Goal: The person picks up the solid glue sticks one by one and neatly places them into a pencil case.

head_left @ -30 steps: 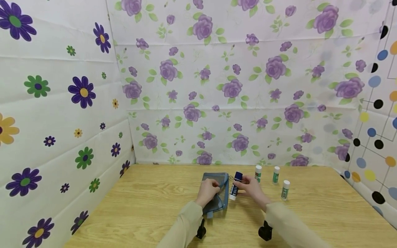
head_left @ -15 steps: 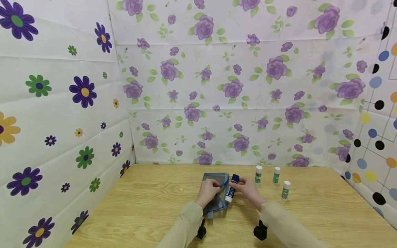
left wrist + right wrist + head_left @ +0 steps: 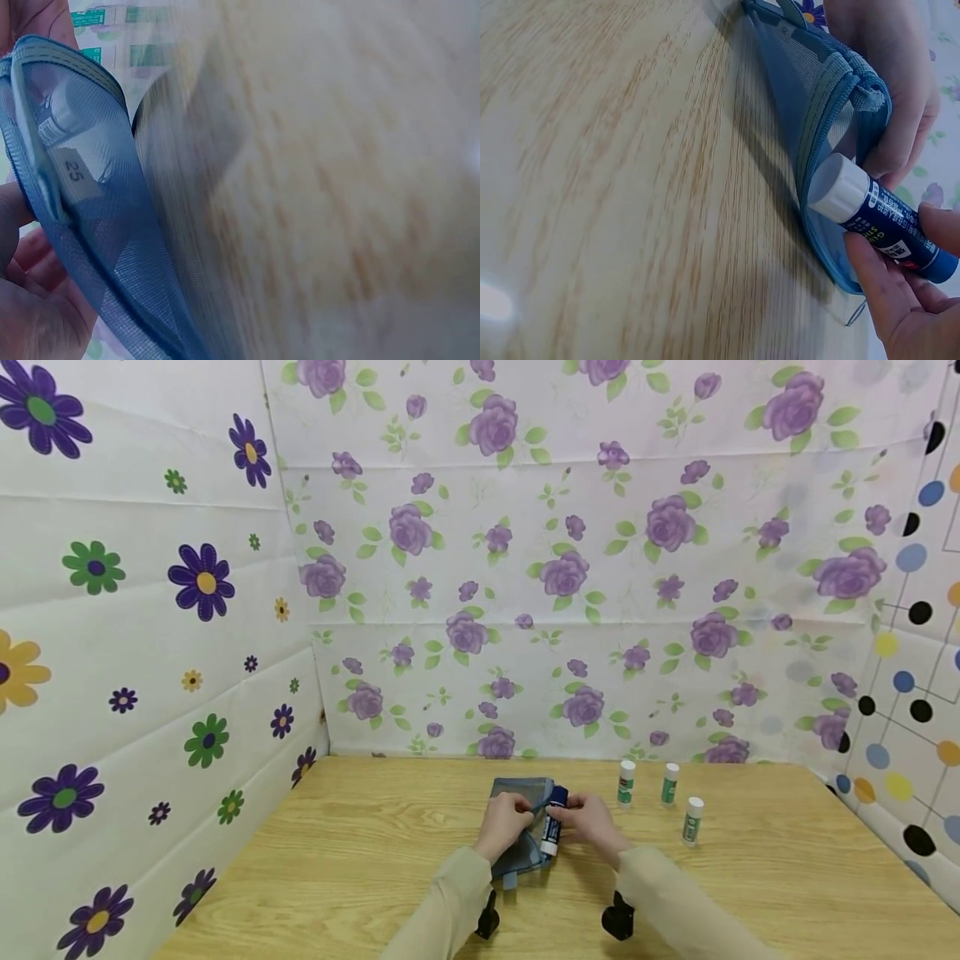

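A blue mesh zip pouch (image 3: 513, 788) lies on the table, its zipped mouth spread apart toward the right. My left hand (image 3: 501, 820) pinches the upper side of that mouth; in the right wrist view, its thumb is at the zip edge. In my right hand (image 3: 592, 825) is a dark-blue glue stick (image 3: 891, 225) with a white end, gripped between thumb and fingers. That white end sits right at the pouch's opening, tilted inward. Through the mesh in the left wrist view, a white label (image 3: 77, 174) marked 25 shows, with a whitish shape beside it.
Three green glue sticks with white caps stand upright to the right: one near glue stick (image 3: 626, 783), one farther right (image 3: 670, 785), and a nearer one (image 3: 692, 822). The wooden table (image 3: 375, 843) meets flowered sheets behind and at both sides.
My right hand has carried the blue glue stick leftward, from beside the pouch to its mouth. The left hand has stayed in place on the pouch.
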Demonstrator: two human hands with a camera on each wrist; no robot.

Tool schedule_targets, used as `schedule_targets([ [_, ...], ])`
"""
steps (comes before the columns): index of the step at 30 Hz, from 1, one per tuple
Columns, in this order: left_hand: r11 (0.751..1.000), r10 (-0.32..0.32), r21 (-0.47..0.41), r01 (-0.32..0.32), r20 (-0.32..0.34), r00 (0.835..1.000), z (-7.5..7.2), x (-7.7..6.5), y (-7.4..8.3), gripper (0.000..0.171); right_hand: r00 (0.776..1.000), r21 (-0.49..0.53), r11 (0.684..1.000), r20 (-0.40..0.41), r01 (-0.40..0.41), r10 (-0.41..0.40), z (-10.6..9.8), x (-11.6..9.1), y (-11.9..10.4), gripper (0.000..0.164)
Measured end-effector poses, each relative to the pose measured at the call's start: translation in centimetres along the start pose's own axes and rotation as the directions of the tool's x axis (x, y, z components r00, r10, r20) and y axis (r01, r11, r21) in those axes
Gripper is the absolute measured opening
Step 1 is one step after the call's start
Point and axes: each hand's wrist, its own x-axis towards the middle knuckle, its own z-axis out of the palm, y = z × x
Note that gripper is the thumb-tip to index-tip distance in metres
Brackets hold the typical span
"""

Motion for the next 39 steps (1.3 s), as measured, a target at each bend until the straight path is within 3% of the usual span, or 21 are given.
schedule_targets([
  [3, 1.0, -0.029, 0.006, 0.029, 0.005, 1.0, -0.1, -0.1, 0.4, 0.01, 1.0, -0.009, 1.0, -0.006, -0.005, 0.005, 0.2, 0.1, 0.0, 0.031],
  [9, 0.999, -0.027, 0.031, 0.027, -0.009, 1.0, -0.2, 0.0, 0.8, 0.01, 0.999, -0.026, 0.999, -0.029, -0.019, 0.018, 0.4, 0.2, -0.1, 0.028],
  [15, 0.999, -0.004, 0.051, 0.005, -0.019, 1.0, -0.3, 0.0, 0.9, 0.009, 0.998, -0.067, 0.997, -0.058, -0.023, 0.019, 0.5, 0.2, -0.1, 0.019],
  [24, 0.997, 0.015, 0.073, -0.012, -0.032, 0.999, -0.5, 0.0, 0.9, 0.007, 0.998, -0.136, 0.99, -0.067, -0.026, 0.017, 0.6, 0.5, 0.2, 0.019],
  [39, 0.999, -0.042, 0.011, 0.042, -0.014, 0.999, -0.8, -0.3, 1.5, 0.009, 0.997, -0.212, 0.974, -0.037, -0.073, 0.066, 0.6, 1.1, -0.2, 0.017],
])
